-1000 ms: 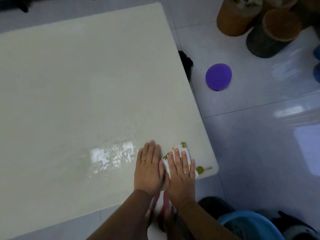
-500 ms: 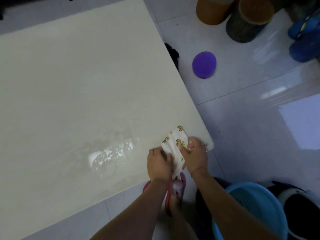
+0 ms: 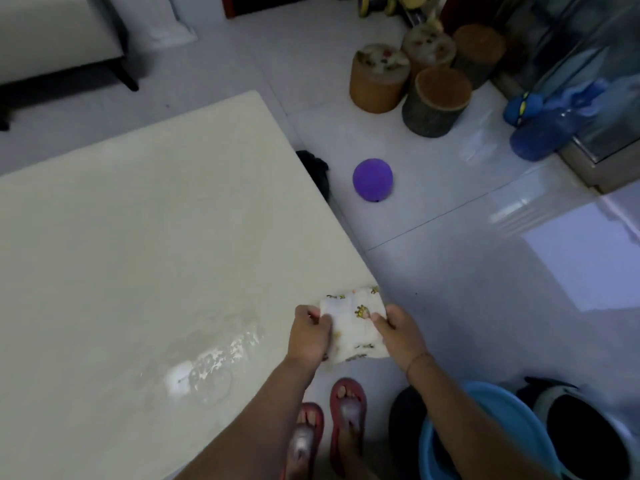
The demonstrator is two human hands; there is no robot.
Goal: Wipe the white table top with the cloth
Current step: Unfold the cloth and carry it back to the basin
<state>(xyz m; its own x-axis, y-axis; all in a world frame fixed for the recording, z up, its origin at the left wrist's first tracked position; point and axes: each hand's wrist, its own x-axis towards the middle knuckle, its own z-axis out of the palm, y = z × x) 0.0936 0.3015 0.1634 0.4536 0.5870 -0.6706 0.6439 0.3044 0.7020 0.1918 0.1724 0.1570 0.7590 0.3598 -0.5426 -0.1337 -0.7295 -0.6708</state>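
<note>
Head view: both hands hold the cloth (image 3: 353, 323) stretched between them at the near right corner of the white table (image 3: 138, 254). Left hand (image 3: 308, 336) pinches the cloth's left edge, fingers curled shut on it; right hand (image 3: 400, 336) pinches the right edge, thumb on top. Cloth is white with small yellow prints, folded into a rough rectangle, partly over the table corner and partly past the edge; cannot tell if it touches the top. Wet smear (image 3: 211, 362) with glare on the table just left of the left hand. Below the cloth, two feet in red sandals (image 3: 329, 427) on the tiled floor. Blue basin (image 3: 485, 434) at lower right under the right forearm. Purple ball (image 3: 372, 180) on the floor right of the table, well apart from the hands. Log stools (image 3: 436, 102) further back, upper right.
</note>
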